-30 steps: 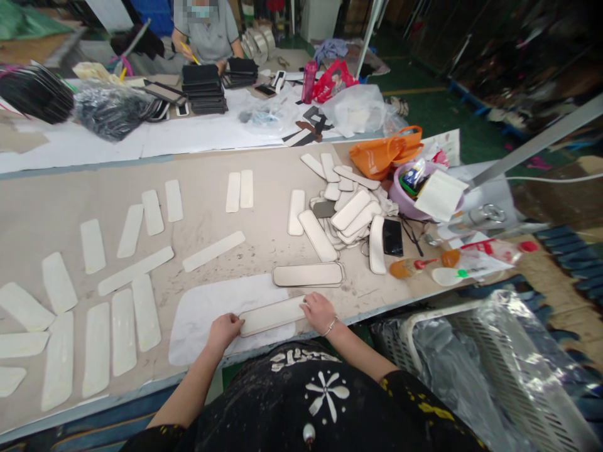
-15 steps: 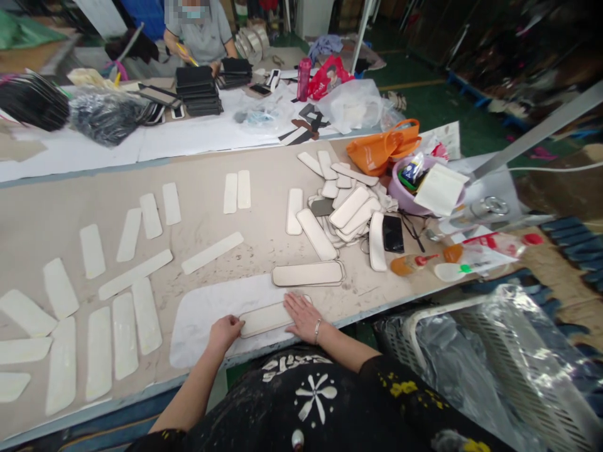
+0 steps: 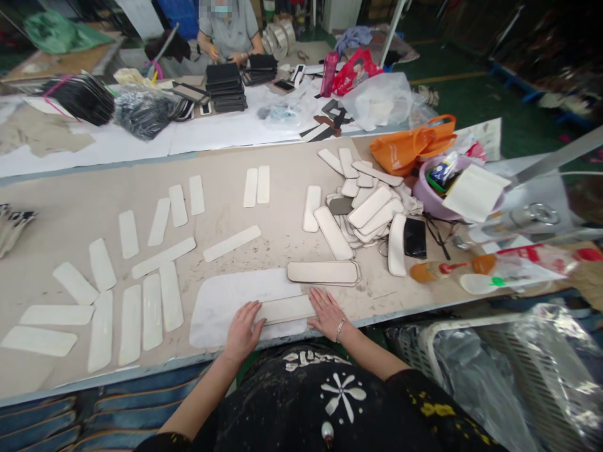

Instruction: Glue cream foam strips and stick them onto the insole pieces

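A long off-white strip (image 3: pixel 286 309) with rounded ends lies flat on a white sheet (image 3: pixel 221 304) at the table's near edge. My left hand (image 3: pixel 245 328) rests on the strip's left end, fingers laid out and thumb apart. On its right end my right hand (image 3: pixel 327 314) lies flat with spread fingers, a bracelet at the wrist. Both palms cover the strip's ends. Just beyond them sits a small stack of dark-edged cream strips (image 3: pixel 323 272). Several pale strips (image 3: pixel 130 323) are laid out separately to the left.
A heap of cream pieces (image 3: pixel 372 210) lies right of centre, near a black phone (image 3: pixel 415 238), glue bottles (image 3: pixel 431 271) and a purple basin (image 3: pixel 431 194). A plastic crate (image 3: pixel 431 342) stands below the table's right edge. Across the table a person (image 3: pixel 230 34) handles black stacked pieces (image 3: pixel 225 88).
My left hand has gone from pinching the strip's left end to lying flat over it. My right hand stays on the right end. The view has swung left.
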Tool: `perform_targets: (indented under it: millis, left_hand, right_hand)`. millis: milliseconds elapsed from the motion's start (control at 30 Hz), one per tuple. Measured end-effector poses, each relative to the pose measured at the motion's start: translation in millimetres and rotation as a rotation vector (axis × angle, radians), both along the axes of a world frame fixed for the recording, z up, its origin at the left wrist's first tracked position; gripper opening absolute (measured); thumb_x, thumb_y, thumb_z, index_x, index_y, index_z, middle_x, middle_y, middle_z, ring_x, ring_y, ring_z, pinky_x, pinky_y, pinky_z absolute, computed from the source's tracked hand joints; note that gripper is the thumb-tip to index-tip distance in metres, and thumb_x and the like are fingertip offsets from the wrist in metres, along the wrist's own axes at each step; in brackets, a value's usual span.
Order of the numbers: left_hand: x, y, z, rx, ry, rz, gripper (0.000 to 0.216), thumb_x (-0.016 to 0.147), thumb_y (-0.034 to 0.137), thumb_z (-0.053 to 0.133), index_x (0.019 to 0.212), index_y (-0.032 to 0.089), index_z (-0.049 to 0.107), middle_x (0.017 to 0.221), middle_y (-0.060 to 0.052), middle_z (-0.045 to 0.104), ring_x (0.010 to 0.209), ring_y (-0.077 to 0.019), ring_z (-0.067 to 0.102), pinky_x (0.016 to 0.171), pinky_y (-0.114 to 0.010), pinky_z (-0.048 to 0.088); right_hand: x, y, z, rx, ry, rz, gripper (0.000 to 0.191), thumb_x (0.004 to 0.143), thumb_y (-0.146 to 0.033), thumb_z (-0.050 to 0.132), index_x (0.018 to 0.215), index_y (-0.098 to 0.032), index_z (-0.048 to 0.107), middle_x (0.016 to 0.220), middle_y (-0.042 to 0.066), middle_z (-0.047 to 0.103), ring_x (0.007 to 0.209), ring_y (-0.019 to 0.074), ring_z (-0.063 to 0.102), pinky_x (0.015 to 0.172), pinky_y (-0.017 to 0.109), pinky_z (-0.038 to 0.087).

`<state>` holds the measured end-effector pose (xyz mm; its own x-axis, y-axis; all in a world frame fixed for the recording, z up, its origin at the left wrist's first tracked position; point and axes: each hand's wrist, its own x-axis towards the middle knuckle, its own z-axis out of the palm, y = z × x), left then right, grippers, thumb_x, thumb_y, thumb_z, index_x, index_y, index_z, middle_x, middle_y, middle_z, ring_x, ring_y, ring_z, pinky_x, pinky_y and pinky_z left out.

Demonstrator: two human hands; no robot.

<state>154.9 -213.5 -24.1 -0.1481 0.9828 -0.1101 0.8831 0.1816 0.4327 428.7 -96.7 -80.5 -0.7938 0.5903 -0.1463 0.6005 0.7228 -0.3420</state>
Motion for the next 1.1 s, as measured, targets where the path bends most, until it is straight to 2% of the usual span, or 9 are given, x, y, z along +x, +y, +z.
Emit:
perform_targets:
  millis: [100,200,367,500,600,800,900,1000,1100]
  left_hand:
    - [44,26,-7.6,0.044,-0.01,-0.339,0.054,0.089,0.039,0.035,0.137,0.013,0.034,0.145,-0.013,0.034,0.139,-0.0264,0.018,0.109,-0.046,0.028]
    - [70,46,-25.7,-0.01,0.057,-0.445,0.066,0.088,0.048,0.036,0.14,0.008,0.027,0.149,-0.018,0.022,0.139,-0.0298,0.012,0.11,-0.049,0.023]
    - [39,15,-47.4,-0.058,0.202,-0.399,0.066,0.088,0.048,0.034,0.141,0.01,0.025,0.15,-0.016,0.018,0.139,-0.0294,0.01,0.111,-0.05,0.018]
    - [4,-23,-49.3,-0.061,0.279,-0.285,0.067,0.088,0.048,0.034,0.142,0.009,0.024,0.15,-0.016,0.019,0.139,-0.0297,0.012,0.11,-0.048,0.021]
    - [-3,-32,-49.1,-0.068,0.291,-0.269,0.069,0.088,0.05,0.033,0.142,0.009,0.023,0.15,-0.016,0.02,0.139,-0.0298,0.014,0.11,-0.048,0.024]
    - [-1,-28,-50.6,-0.07,0.27,-0.278,0.072,0.087,0.053,0.033,0.141,0.007,0.024,0.149,-0.017,0.021,0.138,-0.0307,0.017,0.109,-0.048,0.024]
    - [-4,-28,-45.9,-0.049,0.174,-0.261,0.069,0.086,0.052,0.036,0.14,0.009,0.029,0.148,-0.017,0.026,0.137,-0.0312,0.02,0.108,-0.05,0.024]
    - [-4,-26,-30.2,0.039,-0.033,-0.038,0.062,0.084,0.05,0.041,0.134,0.013,0.04,0.144,-0.016,0.035,0.135,-0.0305,0.026,0.109,-0.05,0.025]
    - [2,-19,-2.7,0.093,-0.417,0.512,0.06,0.078,0.056,0.048,0.118,0.011,0.055,0.126,-0.021,0.054,0.119,-0.0312,0.048,0.102,-0.046,0.036]
  right_hand:
    - [0,-1,-3.2,0.027,-0.022,0.011,0.075,0.087,-0.054,0.04,0.144,-0.01,0.017,0.151,0.012,0.011,0.139,0.0254,0.007,0.113,0.046,0.01]
    - [0,-1,-6.2,0.057,-0.039,0.03,0.075,0.087,-0.054,0.038,0.144,-0.01,0.018,0.151,0.012,0.011,0.139,0.0256,0.007,0.112,0.046,0.012]
    - [-1,-1,-6.5,0.07,-0.063,0.04,0.075,0.087,-0.054,0.039,0.144,-0.009,0.019,0.151,0.012,0.011,0.139,0.0251,0.007,0.112,0.046,0.012]
    - [-1,-1,-4.7,0.043,-0.078,0.031,0.075,0.086,-0.053,0.041,0.143,-0.009,0.019,0.152,0.012,0.01,0.139,0.0255,0.007,0.113,0.046,0.01]
    - [-2,0,-0.7,0.012,-0.084,0.023,0.074,0.087,-0.051,0.042,0.143,-0.008,0.02,0.151,0.013,0.011,0.139,0.0264,0.008,0.112,0.046,0.011]
    - [-12,10,19.8,-0.116,0.075,-0.106,0.06,0.082,-0.027,0.055,0.136,-0.009,0.038,0.138,0.017,0.041,0.129,0.0275,0.033,0.107,0.042,0.027]
    - [-20,17,31.4,-0.35,0.112,-0.306,0.062,0.071,-0.019,0.064,0.13,-0.013,0.046,0.124,0.017,0.054,0.115,0.0284,0.047,0.099,0.041,0.036]
    - [-26,24,44.4,-0.612,0.116,-0.424,0.044,0.067,-0.023,0.068,0.109,-0.014,0.062,0.102,0.012,0.066,0.098,0.0272,0.059,0.089,0.039,0.044]
    - [-28,29,64.1,-0.74,0.269,-0.451,0.032,0.074,-0.036,0.061,0.1,-0.017,0.065,0.087,0.005,0.069,0.082,0.0214,0.063,0.077,0.033,0.049]
